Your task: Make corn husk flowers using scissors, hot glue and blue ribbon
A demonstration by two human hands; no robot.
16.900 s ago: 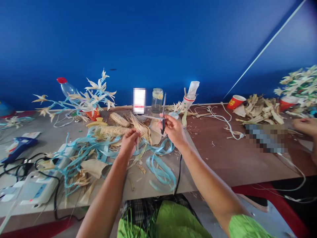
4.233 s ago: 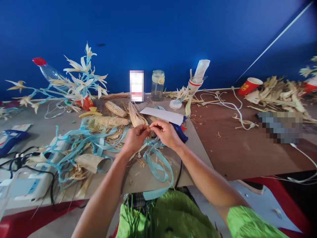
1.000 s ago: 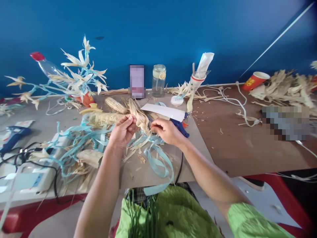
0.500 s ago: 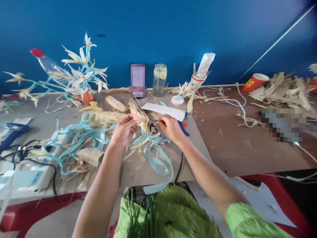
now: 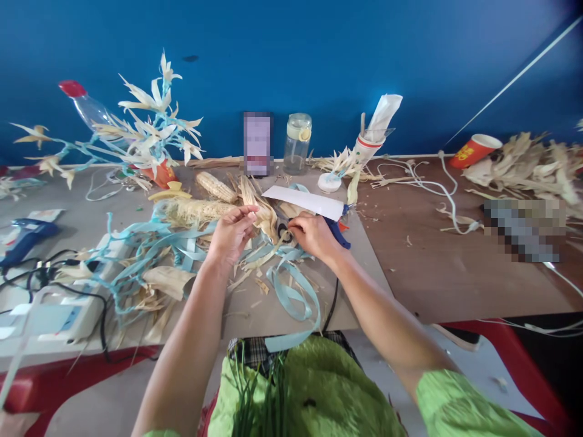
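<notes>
My left hand [image 5: 234, 233] is closed in a pinch, its fingertips beside a dried corn husk bundle [image 5: 262, 213]. What lies between those fingertips is too small to make out. Across from it, my right hand [image 5: 315, 235] is also pinched, close to a dark ring-shaped object [image 5: 283, 229] and a pale strip of husk. Its fingers hide whatever they grip. Behind the right hand lies a white sheet [image 5: 305, 203], with a blue tool [image 5: 337, 230] partly under it. Pale blue ribbon [image 5: 291, 291] curls in front of my hands.
Bare corn cobs [image 5: 215, 186] lie behind my left hand. A husk-flower branch [image 5: 155, 121] stands at left, near a blue glue gun [image 5: 30, 237] and a power strip [image 5: 86, 309]. Behind are a clear bottle [image 5: 297, 145] and a phone; a red cup [image 5: 476, 150] lies right.
The view has shifted slightly, so the table's things appear a little farther right. Both hands keep nearly the same pinched pose, with only slight finger movement.
</notes>
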